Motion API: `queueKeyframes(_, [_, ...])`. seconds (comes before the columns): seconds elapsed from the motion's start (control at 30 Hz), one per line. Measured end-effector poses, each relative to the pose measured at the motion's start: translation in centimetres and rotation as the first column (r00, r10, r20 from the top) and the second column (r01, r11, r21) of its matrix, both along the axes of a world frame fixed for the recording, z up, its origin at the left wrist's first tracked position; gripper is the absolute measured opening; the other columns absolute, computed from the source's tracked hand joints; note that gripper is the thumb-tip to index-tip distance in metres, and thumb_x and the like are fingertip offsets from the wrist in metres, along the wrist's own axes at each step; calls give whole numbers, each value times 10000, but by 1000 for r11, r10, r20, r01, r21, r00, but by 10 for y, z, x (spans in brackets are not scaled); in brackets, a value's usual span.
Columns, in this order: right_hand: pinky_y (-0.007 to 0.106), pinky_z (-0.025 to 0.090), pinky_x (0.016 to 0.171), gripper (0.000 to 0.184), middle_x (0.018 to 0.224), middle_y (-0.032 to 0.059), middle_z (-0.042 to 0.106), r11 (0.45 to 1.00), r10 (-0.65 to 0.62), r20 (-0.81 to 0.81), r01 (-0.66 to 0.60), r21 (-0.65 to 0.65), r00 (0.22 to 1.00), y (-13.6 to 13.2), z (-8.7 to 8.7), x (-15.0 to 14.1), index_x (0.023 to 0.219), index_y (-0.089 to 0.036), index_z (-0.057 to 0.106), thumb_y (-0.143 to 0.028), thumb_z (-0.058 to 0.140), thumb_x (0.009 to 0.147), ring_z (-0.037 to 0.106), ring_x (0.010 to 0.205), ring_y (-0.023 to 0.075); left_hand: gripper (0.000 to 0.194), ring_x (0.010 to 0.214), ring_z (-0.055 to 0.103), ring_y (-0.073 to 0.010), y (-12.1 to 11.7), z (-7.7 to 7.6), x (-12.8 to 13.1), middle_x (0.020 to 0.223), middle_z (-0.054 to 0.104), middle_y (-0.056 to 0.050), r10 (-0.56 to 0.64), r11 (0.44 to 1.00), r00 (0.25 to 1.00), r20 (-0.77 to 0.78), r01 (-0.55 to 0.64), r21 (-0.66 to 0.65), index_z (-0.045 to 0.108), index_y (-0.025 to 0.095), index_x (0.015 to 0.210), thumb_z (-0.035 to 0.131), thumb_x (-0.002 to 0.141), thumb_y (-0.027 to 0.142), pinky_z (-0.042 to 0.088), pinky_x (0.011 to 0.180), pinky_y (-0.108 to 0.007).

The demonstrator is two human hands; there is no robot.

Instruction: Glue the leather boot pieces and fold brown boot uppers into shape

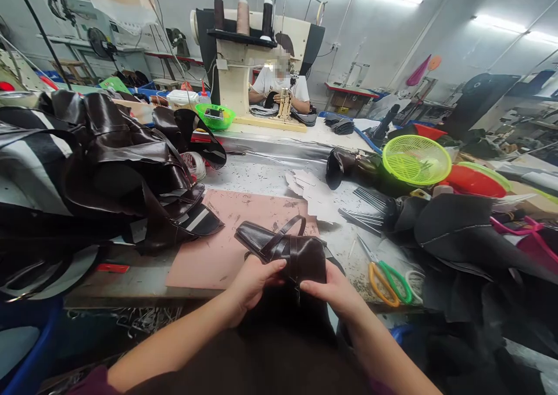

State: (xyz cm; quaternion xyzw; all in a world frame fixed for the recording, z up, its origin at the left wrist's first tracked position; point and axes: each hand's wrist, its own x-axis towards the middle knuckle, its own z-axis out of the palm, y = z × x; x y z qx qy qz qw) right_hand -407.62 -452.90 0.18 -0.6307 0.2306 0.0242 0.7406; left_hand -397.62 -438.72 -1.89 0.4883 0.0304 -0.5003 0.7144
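Observation:
A dark brown leather shoe upper point(307, 252) with a thin looped strap is held over the front edge of the bench. My left hand point(257, 276) grips its near left side, thumb on top. On the right, my right hand point(333, 287) is closed on the other side, its thumb pressing near a small zip or buckle. The fingers under the leather are hidden. Beneath the upper's pointed toe lies a pinkish board point(204, 267) with dark flecks. To the right of my right hand rest scissors point(387, 278) with orange and green handles.
A big pile of brown leather uppers point(108, 162) crowds the left. Black pieces point(462, 238) heap at right, by a green basket point(416, 159). Paper scraps point(316, 194) lie behind the board. Across the bench, a person point(265, 84) works at a sewing machine point(231, 81).

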Motion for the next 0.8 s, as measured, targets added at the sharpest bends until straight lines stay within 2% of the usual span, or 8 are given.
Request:
queueKeyframes(0.2, [360, 446, 806, 329, 758, 27, 686, 998, 47, -46, -45, 53, 998, 0, 2, 1, 838, -158, 690, -377, 746, 599, 616, 766, 199, 391, 642, 588, -144, -3, 4, 1, 773, 668, -64, 49, 999, 998, -40, -50, -17, 641, 113, 813, 787, 523, 330, 457, 561, -230])
queueKeyframes(0.37, [318, 449, 725, 303, 716, 10, 660, 996, 77, -27, -76, 55, 997, -1, 4, 4, 780, -161, 672, -415, 719, 622, 595, 701, 177, 386, 818, 620, -193, -6, -1, -7, 883, 683, -78, -18, 979, 1000, 18, 21, -202, 657, 136, 938, 763, 593, 272, 473, 769, -288])
queueKeyframes(0.47, [297, 435, 696, 298, 716, 2, 645, 993, 121, -6, -121, -1, 993, -2, 7, 5, 767, -159, 657, -423, 705, 636, 575, 684, 164, 318, 790, 633, -209, -6, -2, -11, 809, 691, -85, -35, 982, 999, 6, 36, -186, 678, 114, 857, 765, 590, 264, 478, 770, -301])
queueKeyframes(0.57, [281, 414, 648, 292, 672, -6, 612, 983, 160, -13, -160, -86, 987, -7, 12, 8, 731, -154, 643, -431, 685, 648, 539, 641, 149, 322, 760, 635, -225, -5, 10, -4, 794, 692, -82, -13, 991, 1000, 26, 17, -135, 685, 121, 823, 775, 558, 282, 490, 738, -322])
queueKeyframes(0.63, [258, 383, 588, 277, 594, -26, 553, 978, 63, -16, -65, -199, 998, -15, 17, 13, 652, -161, 607, -412, 714, 606, 486, 579, 126, 289, 782, 627, -234, -2, 26, 7, 786, 691, -63, 46, 996, 984, 174, -32, -81, 697, 139, 776, 785, 530, 264, 483, 768, -332])
queueKeyframes(0.7, [240, 354, 560, 275, 578, -48, 502, 933, -165, 119, 194, -304, 979, -25, 23, 19, 657, -180, 581, -395, 731, 578, 437, 558, 108, 212, 848, 606, -245, 1, 44, 20, 746, 685, -34, 118, 993, 926, 358, -117, -24, 702, 162, 673, 798, 494, 220, 448, 855, -332])
queueKeyframes(0.77, [236, 353, 578, 292, 639, -45, 513, 863, -311, 321, 408, -299, 894, -34, 32, 27, 756, -197, 590, -437, 689, 621, 437, 594, 110, 172, 895, 585, -253, 6, 60, 31, 693, 673, -16, 166, 983, 905, 393, -185, 12, 687, 178, 579, 810, 459, 189, 406, 920, -324])
queueKeyframes(0.8, [236, 361, 606, 321, 700, -38, 532, 824, -368, 440, 506, -253, 819, -39, 36, 31, 844, -211, 591, -471, 642, 663, 449, 633, 113, 169, 916, 574, -257, 8, 66, 35, 662, 664, -9, 187, 977, 909, 373, -213, 29, 673, 184, 533, 815, 441, 174, 381, 948, -317])
